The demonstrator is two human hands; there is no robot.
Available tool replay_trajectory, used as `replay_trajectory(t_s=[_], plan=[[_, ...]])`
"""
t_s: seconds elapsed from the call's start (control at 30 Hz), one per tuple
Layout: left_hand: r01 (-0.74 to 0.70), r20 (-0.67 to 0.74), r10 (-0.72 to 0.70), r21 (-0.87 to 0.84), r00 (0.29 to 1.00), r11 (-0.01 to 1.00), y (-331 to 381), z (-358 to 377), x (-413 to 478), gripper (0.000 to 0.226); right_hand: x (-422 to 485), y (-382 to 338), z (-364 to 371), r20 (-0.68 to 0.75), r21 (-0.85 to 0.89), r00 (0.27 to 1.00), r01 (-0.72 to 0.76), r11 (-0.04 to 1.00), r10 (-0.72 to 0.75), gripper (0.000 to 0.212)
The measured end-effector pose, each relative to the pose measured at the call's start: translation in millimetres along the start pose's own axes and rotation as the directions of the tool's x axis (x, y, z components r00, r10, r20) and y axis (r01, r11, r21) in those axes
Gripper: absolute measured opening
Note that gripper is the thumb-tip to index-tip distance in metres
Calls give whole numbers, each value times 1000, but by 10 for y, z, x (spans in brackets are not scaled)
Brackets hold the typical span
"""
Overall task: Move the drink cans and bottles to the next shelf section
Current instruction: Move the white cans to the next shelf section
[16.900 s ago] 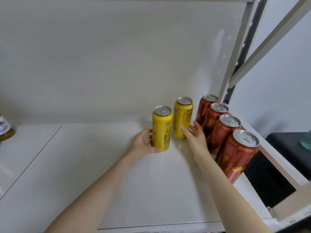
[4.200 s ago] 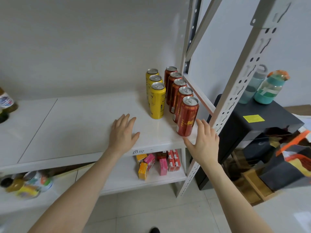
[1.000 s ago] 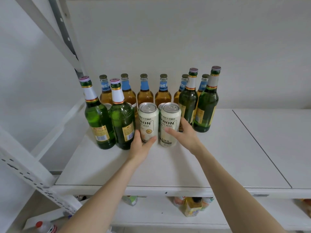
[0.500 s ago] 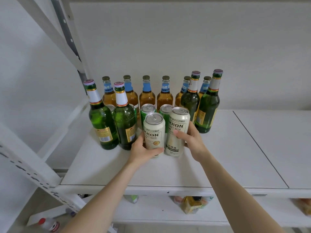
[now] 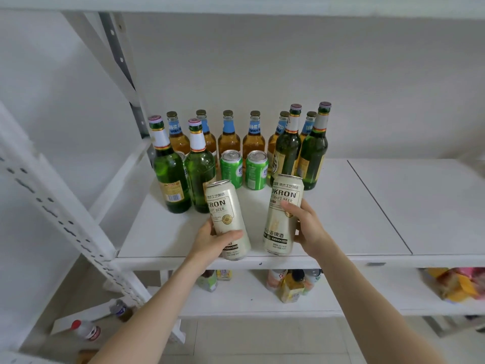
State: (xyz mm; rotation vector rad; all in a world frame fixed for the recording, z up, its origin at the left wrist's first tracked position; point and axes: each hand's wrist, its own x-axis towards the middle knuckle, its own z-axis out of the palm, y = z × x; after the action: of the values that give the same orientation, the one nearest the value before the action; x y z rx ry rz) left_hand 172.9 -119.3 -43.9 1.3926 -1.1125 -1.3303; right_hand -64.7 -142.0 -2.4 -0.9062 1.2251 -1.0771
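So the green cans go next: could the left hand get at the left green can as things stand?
Probably not yet: the left hand is full, gripping a cream beer can. The path to the left green can looks open.

Two hands [image 5: 265, 232] around cream cans [image 5: 227, 219]

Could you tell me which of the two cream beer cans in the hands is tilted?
The cream can in the left hand: its top leans left. The cream can in the right hand stands nearly upright.
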Motion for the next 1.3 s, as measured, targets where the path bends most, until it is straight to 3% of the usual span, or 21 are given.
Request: replay_trajectory(t_s=[0.17, 0.27, 0.5, 0.63, 0.9, 1.3], plan=[[-6, 37, 6, -16, 999, 1000, 46, -91, -329, 51, -331, -32, 65, -11, 8, 1000, 6, 1000, -6, 51], [-23, 52, 23, 0, 998, 1000, 95, -124, -500, 55, -511, -54, 98, -31, 12, 999, 15, 1000, -14, 49], [-50, 83, 47, 29, 995, 998, 180, -50, -727, 41, -904, -69, -33, -99, -3, 995, 14, 1000, -14, 37], [-66, 115, 60, 49, 992, 997, 276, 140, -809, 56, -1055, -106, -224, -138, 11, 990, 3, 1000, -2, 37], [-134, 198, 110, 113, 974, 984, 386, 836, -940, 57, -1257, -220, -860, -152, 2, 988, 18, 1000, -17, 35], [-158, 168, 136, 125, 976, 979, 462, 2371, -1270, 53, -1558, -527, -2360, -135, -52, 990, 34, 998, -41, 32]])
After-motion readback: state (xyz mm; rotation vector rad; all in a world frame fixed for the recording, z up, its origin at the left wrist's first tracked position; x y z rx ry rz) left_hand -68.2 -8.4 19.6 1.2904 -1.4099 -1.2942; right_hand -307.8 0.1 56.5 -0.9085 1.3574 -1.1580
